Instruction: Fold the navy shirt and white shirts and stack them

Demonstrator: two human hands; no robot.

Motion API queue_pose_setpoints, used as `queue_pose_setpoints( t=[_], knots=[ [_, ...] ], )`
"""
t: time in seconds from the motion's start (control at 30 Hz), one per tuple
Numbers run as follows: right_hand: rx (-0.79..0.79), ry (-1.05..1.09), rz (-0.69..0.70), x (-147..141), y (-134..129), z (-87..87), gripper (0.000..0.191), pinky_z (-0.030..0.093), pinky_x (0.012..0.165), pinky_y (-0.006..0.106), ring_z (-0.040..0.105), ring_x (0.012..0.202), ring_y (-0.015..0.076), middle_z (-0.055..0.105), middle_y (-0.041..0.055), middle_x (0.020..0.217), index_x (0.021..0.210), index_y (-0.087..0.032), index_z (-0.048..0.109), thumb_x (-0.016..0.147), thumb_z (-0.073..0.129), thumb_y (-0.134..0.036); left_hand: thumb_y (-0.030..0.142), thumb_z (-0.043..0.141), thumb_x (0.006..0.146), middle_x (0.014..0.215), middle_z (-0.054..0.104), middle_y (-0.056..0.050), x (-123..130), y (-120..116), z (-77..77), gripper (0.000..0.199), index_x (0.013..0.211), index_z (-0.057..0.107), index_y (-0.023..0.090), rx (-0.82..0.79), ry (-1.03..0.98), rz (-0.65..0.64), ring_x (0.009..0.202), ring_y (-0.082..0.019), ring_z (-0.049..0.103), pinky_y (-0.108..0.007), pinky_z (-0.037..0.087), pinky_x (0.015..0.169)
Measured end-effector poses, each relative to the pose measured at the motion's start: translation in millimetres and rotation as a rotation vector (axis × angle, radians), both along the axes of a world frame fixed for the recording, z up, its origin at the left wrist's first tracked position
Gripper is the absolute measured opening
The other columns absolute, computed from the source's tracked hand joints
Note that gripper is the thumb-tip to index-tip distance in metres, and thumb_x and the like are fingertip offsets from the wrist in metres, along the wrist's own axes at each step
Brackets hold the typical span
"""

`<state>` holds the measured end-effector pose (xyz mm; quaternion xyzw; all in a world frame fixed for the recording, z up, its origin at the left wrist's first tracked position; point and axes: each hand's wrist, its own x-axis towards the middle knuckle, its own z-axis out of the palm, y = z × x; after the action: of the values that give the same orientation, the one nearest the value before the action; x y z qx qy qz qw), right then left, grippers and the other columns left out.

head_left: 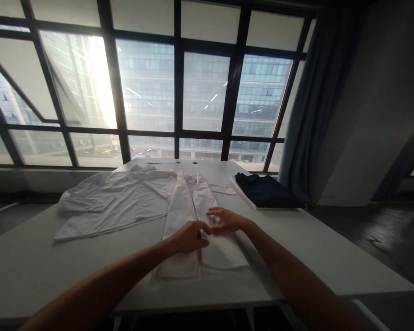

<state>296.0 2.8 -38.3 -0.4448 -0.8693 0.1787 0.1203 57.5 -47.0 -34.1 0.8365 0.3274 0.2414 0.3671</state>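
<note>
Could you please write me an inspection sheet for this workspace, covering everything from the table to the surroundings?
Surface: white table, with garments laid across it.
Job's things: white trousers, spread lengthwise in front of the person, legs side by side.
Clutter: wrinkled white garment loosely spread at the left; folded dark garment on a pale layer at the right.
Left hand: over the trousers, fingers curled, thumb apart; firm contact cannot be told.
Right hand: beside the left over the trousers, fingers apart; contact likewise unclear.
Cables: nothing seen.
Surroundings: dark-framed windows behind, bright glare at left; blue curtain at right.
</note>
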Motion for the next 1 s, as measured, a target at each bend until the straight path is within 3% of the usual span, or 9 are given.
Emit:
queue_pose_setpoints(
  t=[0.3,0.4,0.47,0.57,0.63,0.7,0.83,0.93,1.0],
  knots=[
    [0.006,0.021,-0.02,8.6,-4.6,10.5,0.09,0.031,0.113,0.044,0.04,0.136,0.0332,0.041,0.0151,0.149,0.14,-0.02,0.055,0.065,0.079,-0.064,0.007,0.068,0.061,0.093,0.067,-0.003,10.5,-2.2,-15.3,0.031,0.091,0.066,0.013,-0.583,-0.308,0.103,0.063,-0.007,0.057,-0.019,0.045,0.057],
    [-0.021,-0.032,0.012,8.7,-6.3,12.3,0.083,0.033,0.112,0.042,0.042,0.135,0.0323,0.042,0.0162,0.149,0.136,-0.019,0.059,0.068,0.077,-0.064,0.022,0.071,0.071,0.099,0.069,-0.006,6.1,-1.2,-7.7,0.027,0.096,0.067,0.014,-0.437,-0.152,0.039,0.061,-0.01,0.061,-0.023,0.049,0.056],
    [0.046,-0.027,-0.004,3.4,-6.8,10.0,0.075,0.032,0.113,0.04,0.042,0.135,0.0302,0.043,0.0169,0.148,0.134,-0.016,0.06,0.077,0.07,-0.063,0.035,0.064,0.082,0.095,0.071,-0.007,0.2,4.3,-0.4,0.026,0.099,0.068,0.015,-0.163,-0.022,0.037,0.064,-0.015,0.066,-0.029,0.054,0.063],
    [0.194,-0.038,-0.086,-10.9,-7.3,0.1,0.071,0.02,0.118,0.046,0.029,0.143,0.029,0.034,0.0154,0.154,0.144,-0.016,0.05,0.089,0.055,-0.061,0.04,0.055,0.091,0.11,0.071,-0.011,-11.3,19.9,2.0,0.032,0.111,0.068,0.019,0.351,0.125,0.017,0.105,-0.026,0.066,-0.042,0.048,0.097],
    [0.163,-0.118,-0.094,-20.3,-8.4,-8.8,0.071,0.011,0.118,0.053,0.018,0.147,0.0287,0.025,0.0125,0.158,0.151,-0.019,0.039,0.095,0.044,-0.063,0.043,0.052,0.093,0.14,0.056,-0.012,-18.2,30.8,-5.2,0.042,0.129,0.06,0.022,0.511,0.246,-0.047,0.135,-0.028,0.045,-0.048,0.031,0.113],
    [0.083,-0.192,-0.076,-26.6,-10.9,-15.8,0.072,0.007,0.118,0.055,0.012,0.148,0.028,0.018,0.0107,0.16,0.155,-0.021,0.03,0.097,0.035,-0.064,0.048,0.046,0.096,0.155,0.036,-0.011,-22.9,37.5,-15.7,0.052,0.142,0.047,0.026,0.514,0.372,-0.094,0.147,-0.028,0.025,-0.053,0.02,0.117],
    [0.052,-0.231,-0.083,-28.4,-21.1,-13.2,0.074,0.007,0.117,0.056,0.011,0.148,0.0292,0.016,0.012,0.16,0.156,-0.019,0.026,0.097,0.035,-0.063,0.052,0.04,0.098,0.159,0.026,-0.011,-27.6,33.6,-27.7,0.056,0.148,0.041,0.026,0.459,0.47,-0.094,0.149,-0.03,0.016,-0.057,0.016,0.117],
    [0.075,-0.221,-0.019,-24.7,-26.0,2.6,0.078,0.021,0.115,0.053,0.03,0.142,0.0338,0.033,0.0153,0.154,0.149,-0.019,0.042,0.088,0.052,-0.066,0.055,0.044,0.096,0.158,0.028,-0.012,-32.8,30.6,-22.2,0.06,0.148,0.041,0.026,0.442,0.441,-0.183,0.147,-0.032,0.021,-0.055,0.022,0.116],
    [0.1,-0.179,0.01,-23.1,-21.4,14.3,0.07,0.037,0.107,0.046,0.051,0.126,0.0327,0.053,0.0151,0.14,0.137,-0.02,0.058,0.083,0.062,-0.064,0.055,0.046,0.095,0.152,0.041,-0.011,-37.4,39.8,-14.3,0.059,0.146,0.044,0.026,0.403,0.374,-0.272,0.14,-0.03,0.038,-0.047,0.033,0.113]
  ],
)
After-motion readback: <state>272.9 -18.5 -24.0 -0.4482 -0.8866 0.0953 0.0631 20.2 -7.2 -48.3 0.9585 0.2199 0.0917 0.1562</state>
